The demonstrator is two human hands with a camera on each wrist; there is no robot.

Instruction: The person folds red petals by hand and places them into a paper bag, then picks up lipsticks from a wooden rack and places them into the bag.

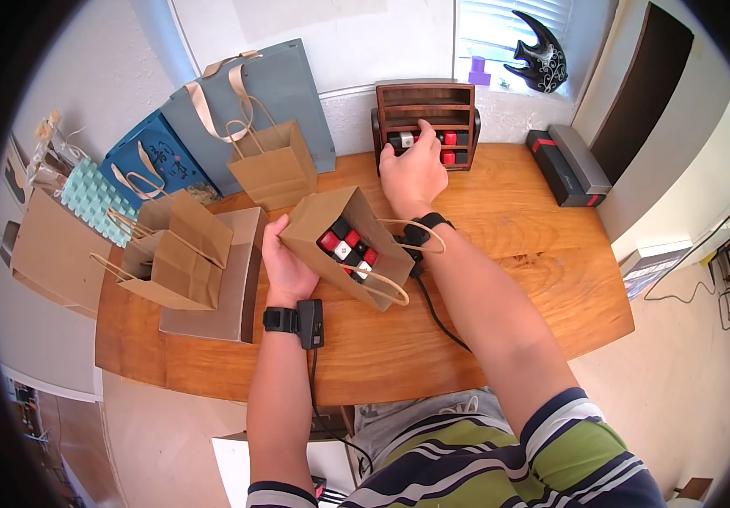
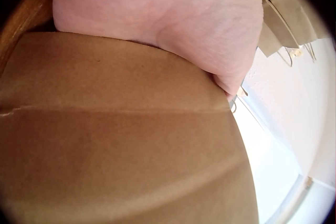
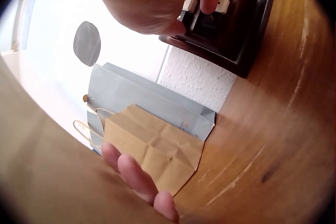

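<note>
My left hand grips a tilted brown paper bag from its left side; its mouth shows red, black and white cubes inside. In the left wrist view the palm lies against the bag's brown wall. My right hand reaches over a dark wooden rack, thumb and fingers apart. Red, white and black pieces sit on its lower shelves. The right wrist view has one fingertip against a white piece, with the thumb beside a black one; whether they pinch anything is hidden.
Two brown bags stand on a flat box at the left. Another brown bag, a grey-blue bag and a blue bag stand behind. Long boxes lie back right on the wooden table. Cables trail from both wrists.
</note>
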